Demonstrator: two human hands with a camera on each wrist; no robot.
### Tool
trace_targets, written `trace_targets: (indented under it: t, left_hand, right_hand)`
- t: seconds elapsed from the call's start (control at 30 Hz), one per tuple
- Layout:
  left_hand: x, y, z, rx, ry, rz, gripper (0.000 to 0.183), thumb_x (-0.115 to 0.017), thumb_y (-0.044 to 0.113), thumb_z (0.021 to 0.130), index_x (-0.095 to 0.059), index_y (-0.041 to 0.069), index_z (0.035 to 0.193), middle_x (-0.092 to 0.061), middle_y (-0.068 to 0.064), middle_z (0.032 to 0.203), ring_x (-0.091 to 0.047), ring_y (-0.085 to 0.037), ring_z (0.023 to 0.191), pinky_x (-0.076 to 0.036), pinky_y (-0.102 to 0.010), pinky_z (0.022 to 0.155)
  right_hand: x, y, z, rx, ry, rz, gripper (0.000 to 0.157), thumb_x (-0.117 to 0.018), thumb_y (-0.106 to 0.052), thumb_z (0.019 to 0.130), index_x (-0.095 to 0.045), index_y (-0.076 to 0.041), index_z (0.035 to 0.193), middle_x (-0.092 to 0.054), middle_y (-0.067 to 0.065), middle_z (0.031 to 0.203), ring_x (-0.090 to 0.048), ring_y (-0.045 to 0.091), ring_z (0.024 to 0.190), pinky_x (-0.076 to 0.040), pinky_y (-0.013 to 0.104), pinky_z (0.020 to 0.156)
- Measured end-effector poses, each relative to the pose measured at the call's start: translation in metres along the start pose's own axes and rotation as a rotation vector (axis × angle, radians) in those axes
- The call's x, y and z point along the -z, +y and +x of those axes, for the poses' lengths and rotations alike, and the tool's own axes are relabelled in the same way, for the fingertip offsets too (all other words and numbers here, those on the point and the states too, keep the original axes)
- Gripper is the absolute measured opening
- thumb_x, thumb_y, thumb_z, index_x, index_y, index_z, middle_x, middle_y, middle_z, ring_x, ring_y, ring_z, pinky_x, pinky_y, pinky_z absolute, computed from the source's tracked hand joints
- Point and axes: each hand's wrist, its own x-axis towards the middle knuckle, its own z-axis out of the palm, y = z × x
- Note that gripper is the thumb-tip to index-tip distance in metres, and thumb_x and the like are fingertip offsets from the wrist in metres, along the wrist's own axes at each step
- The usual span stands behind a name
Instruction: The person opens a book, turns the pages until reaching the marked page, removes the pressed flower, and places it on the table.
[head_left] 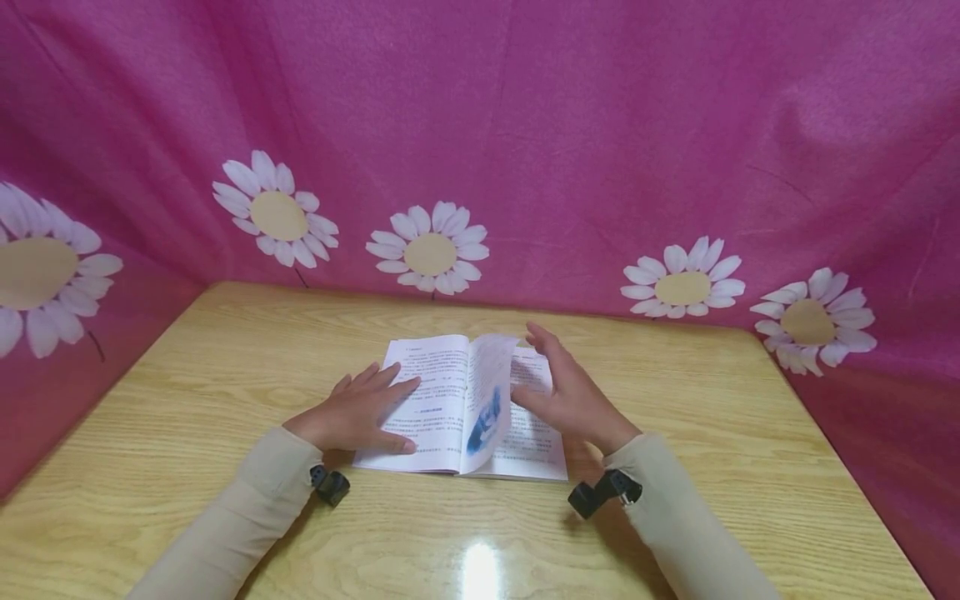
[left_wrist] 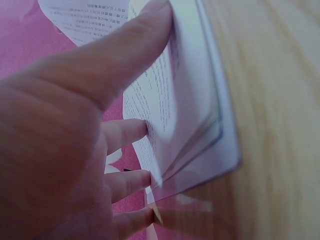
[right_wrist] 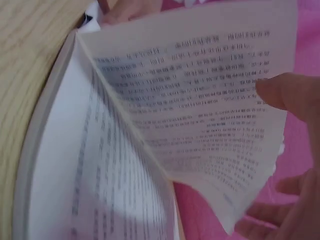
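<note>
An open book point(head_left: 427, 417) lies on the table, with printed text on both sides. One page point(head_left: 491, 392) with a blue picture stands raised and curved near the spine. My left hand point(head_left: 352, 412) rests spread on the left-hand page; in the left wrist view its thumb point(left_wrist: 125, 50) lies across the page near the book's edge. My right hand point(head_left: 577, 404) is over the right-hand side, thumb and fingers apart. In the right wrist view the right thumb point(right_wrist: 277, 92) touches the raised page's printed face, while the other fingers are by its outer edge.
The book lies on a light wooden table point(head_left: 225, 358). A magenta cloth point(head_left: 555, 167) with large white daisies hangs behind the table and at both sides. Small black devices sit at the left wrist point(head_left: 330, 485) and right wrist point(head_left: 603, 493).
</note>
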Motion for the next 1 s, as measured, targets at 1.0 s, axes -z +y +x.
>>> trace_targets:
  t: [1.0]
  left_hand:
    - [0.016,-0.027,0.003,0.11,0.046,-0.487,0.074,-0.021,0.069,0.095,-0.017,0.027,0.155,-0.018,0.0,0.16,-0.012,-0.029,0.147,-0.011,-0.059,0.114]
  right_hand:
    - [-0.05,-0.016,-0.015,0.15,-0.215,-0.186,0.065,-0.058,-0.057,0.09,-0.052,-0.013,0.138,-0.054,0.001,0.138,-0.045,0.017,0.13,-0.031,0.043,0.11]
